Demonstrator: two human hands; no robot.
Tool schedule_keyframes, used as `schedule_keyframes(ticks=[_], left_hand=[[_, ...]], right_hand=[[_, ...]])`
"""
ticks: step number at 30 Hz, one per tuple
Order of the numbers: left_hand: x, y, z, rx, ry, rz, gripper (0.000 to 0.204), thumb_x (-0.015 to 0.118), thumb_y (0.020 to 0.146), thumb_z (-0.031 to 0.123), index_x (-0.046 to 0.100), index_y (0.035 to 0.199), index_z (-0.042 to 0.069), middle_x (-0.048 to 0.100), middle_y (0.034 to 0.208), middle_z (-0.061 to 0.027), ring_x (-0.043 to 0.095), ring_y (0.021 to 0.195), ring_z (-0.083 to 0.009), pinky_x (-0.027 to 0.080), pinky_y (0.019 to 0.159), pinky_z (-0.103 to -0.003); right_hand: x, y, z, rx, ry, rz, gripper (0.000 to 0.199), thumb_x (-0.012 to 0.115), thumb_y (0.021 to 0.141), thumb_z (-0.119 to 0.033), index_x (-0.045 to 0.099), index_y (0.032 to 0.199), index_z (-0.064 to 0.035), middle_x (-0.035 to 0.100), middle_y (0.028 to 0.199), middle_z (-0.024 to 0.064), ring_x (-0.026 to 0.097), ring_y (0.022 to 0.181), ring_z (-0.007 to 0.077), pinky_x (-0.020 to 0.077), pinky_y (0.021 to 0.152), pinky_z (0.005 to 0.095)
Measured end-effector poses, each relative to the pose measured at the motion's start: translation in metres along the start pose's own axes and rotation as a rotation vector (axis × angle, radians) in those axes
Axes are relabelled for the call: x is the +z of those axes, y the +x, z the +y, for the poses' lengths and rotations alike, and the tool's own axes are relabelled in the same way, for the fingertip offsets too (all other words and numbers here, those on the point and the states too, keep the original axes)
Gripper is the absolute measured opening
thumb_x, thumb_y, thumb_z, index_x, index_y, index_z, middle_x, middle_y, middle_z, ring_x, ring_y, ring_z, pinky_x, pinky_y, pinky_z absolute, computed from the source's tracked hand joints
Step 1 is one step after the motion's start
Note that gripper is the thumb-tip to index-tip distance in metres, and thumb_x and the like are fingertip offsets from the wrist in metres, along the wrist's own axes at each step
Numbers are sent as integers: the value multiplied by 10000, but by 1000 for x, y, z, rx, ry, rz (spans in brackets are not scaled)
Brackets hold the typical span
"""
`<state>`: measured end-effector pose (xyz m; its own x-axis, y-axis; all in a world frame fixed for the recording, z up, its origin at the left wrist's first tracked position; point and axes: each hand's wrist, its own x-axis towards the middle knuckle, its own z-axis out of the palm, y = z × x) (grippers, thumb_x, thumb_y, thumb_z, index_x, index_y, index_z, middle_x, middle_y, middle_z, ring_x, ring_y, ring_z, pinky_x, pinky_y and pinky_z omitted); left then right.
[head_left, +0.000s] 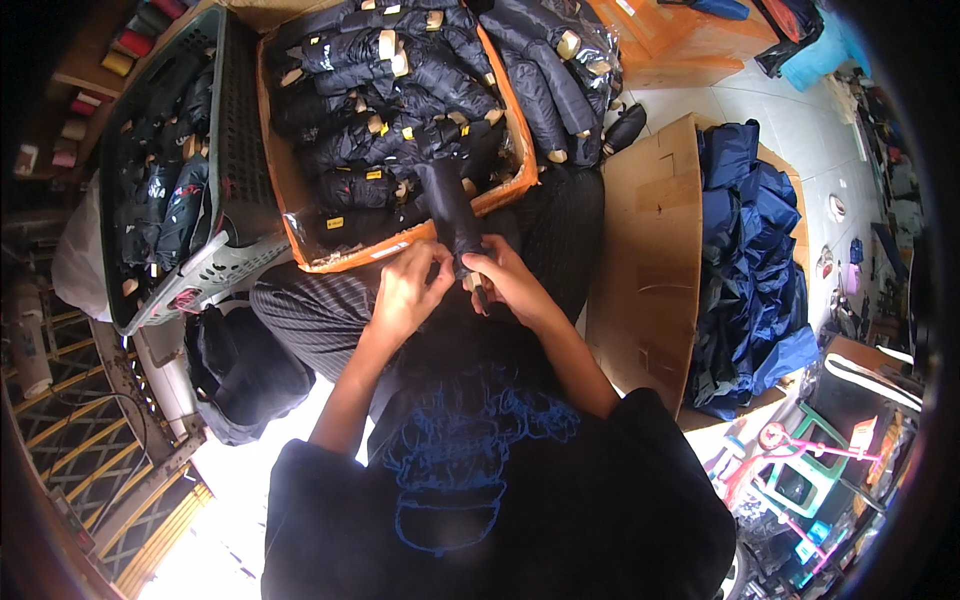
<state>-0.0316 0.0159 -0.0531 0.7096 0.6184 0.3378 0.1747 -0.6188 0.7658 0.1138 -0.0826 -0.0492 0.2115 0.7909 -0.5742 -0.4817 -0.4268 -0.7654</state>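
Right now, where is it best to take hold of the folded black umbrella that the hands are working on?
Probably the bare upper half of the folded black umbrella, gripped from its right side. It stands nearly upright, both hands, left and right, crowd its lower end, and the orange box of umbrellas lies behind.

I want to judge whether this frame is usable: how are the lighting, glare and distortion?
Head view: daylight blows out the floor at lower left; the black folded umbrella held by the left hand and right hand is dim yet sharp; the cardboard box edges bow with fisheye; the corners go black.
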Motion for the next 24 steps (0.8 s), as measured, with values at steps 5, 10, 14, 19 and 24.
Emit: schedule_keyframes(ticks=[5, 10, 14, 19, 24], left_hand=[[1, -3, 7, 120, 95, 14, 179, 671, 782, -21, 537, 899, 0, 607, 824, -124, 625, 650, -296, 505, 571, -371], [0, -3, 2, 98, 29, -16, 190, 690, 788, -6, 543, 909, -12, 614, 854, -130, 636, 720, -297, 514, 633, -363], [-10, -1, -2, 7, -32, -86, 218, 734, 803, 97, 606, 937, -18, 630, 894, -141, 639, 820, -330, 511, 706, -381], [-23, 6, -1, 5, -11, -194, 104, 671, 829, 55, 605, 870, -13, 605, 869, -142, 616, 819, -341, 497, 720, -405], [-17, -1, 14, 192, 82, -188, 53, 615, 844, 1, 568, 844, -23, 575, 866, -168, 583, 848, -366, 477, 761, -397]], right_hand=[[-3, 10, 8, 5, -70, 1, 252, 543, 946, -264, 498, 984, -19, 566, 683, 75, 518, 440, 128, 364, 364, 246], [4, 14, 19, -96, -17, 63, 301, 602, 901, -275, 497, 959, 1, 538, 648, 51, 488, 406, 103, 359, 330, 260], [4, 17, 21, -122, -30, 54, 315, 602, 900, -270, 492, 1008, 5, 550, 676, 50, 495, 434, 91, 372, 344, 252], [6, 22, 29, -149, -117, 74, 340, 610, 897, -265, 490, 1058, 10, 563, 715, 51, 512, 469, 88, 383, 355, 244], [6, 21, 39, -167, -50, 83, 367, 608, 903, -253, 485, 1123, 14, 594, 824, 79, 568, 597, 125, 450, 507, 265]])
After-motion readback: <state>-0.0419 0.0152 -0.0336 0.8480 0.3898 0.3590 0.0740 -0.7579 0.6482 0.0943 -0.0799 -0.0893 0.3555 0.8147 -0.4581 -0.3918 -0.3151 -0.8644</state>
